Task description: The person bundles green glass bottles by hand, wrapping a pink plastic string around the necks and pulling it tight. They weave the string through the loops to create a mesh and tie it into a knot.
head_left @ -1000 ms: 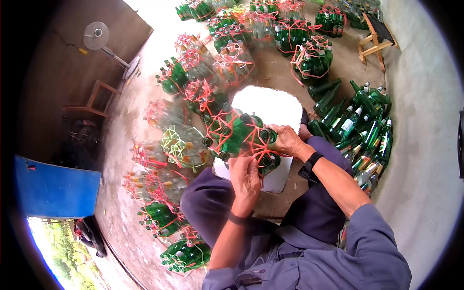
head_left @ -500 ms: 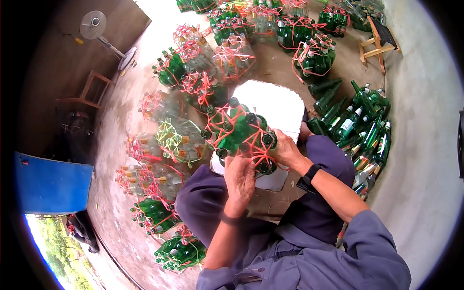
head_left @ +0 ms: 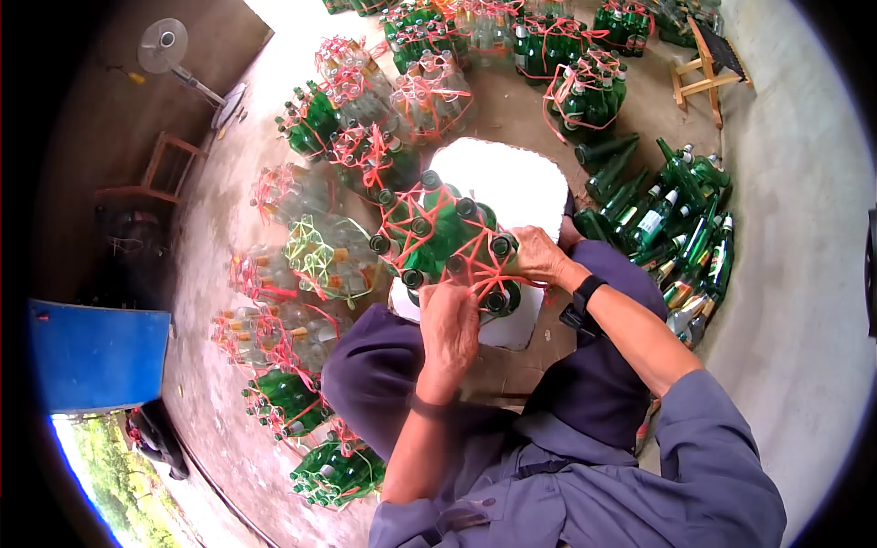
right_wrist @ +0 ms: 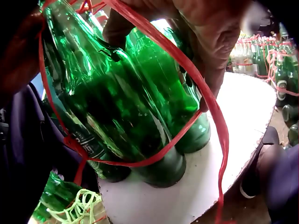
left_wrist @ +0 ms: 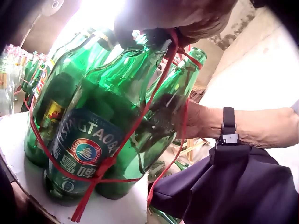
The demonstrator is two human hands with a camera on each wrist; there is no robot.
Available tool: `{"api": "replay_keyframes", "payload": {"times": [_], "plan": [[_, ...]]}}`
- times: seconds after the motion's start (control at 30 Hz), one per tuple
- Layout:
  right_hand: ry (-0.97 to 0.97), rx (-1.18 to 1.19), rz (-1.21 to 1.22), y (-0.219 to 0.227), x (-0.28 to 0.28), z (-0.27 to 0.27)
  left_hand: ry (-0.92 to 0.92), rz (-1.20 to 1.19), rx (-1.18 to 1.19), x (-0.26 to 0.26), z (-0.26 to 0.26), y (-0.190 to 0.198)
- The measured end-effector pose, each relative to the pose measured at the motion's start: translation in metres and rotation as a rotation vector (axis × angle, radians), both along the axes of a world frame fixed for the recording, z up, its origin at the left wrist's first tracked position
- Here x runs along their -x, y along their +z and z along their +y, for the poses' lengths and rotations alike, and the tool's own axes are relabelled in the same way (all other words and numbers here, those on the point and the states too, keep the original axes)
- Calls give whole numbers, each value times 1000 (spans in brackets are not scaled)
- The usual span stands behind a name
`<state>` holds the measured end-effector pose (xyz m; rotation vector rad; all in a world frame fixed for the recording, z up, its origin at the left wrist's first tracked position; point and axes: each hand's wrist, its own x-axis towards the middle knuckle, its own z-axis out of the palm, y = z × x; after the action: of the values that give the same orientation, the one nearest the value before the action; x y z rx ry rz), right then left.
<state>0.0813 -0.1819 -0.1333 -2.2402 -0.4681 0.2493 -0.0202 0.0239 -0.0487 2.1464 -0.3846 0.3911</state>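
A bundle of green bottles, laced with red strap, stands on a white board between the knees. At its near side, my left hand is curled at the bottle necks, where the strap runs up under the fingers; the fingertips are partly hidden. My right hand holds the right side of the bundle. In the right wrist view its thumb and fingers bracket a green bottle, and a wide loop of strap passes in front.
Tied bundles of clear bottles and green bottles stand left and beyond. Loose green bottles lie by the right wall, below a folding stool. A fan and a blue panel are at left.
The head view has shifted slightly, so the bundle and both hands appear a little higher and farther left. Both hands keep nearly the same places on the bundle.
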Motion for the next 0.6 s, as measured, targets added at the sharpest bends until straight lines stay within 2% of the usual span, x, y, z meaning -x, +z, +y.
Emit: {"api": "replay_keyframes", "payload": {"times": [0.03,0.1,0.3,0.37,0.4,0.43,0.5,0.57,0.6], "plan": [[24,25,-8,-4,-5,-2,6,-10,-1,-1,-1,0],[22,-98,-89,-22,-8,-3,-2,40,-17,-3,0,-2],[-38,-170,22,2,9,-9,34,-25,12,-2,-4,-4],[72,-403,2,-2,8,-19,46,-30,21,-2,-4,-4],[193,-157,136,-29,-5,-42,41,-32,29,-2,-4,-4],[285,15,105,29,3,-51,35,-31,36,-1,-4,-4],[-182,-352,536,45,2,-47,44,-40,43,0,-5,-4],[-195,-350,383,70,-3,-45,44,-45,46,-1,-6,-5],[-160,-424,395,74,-8,-42,56,-44,48,-1,-7,-5]]}}
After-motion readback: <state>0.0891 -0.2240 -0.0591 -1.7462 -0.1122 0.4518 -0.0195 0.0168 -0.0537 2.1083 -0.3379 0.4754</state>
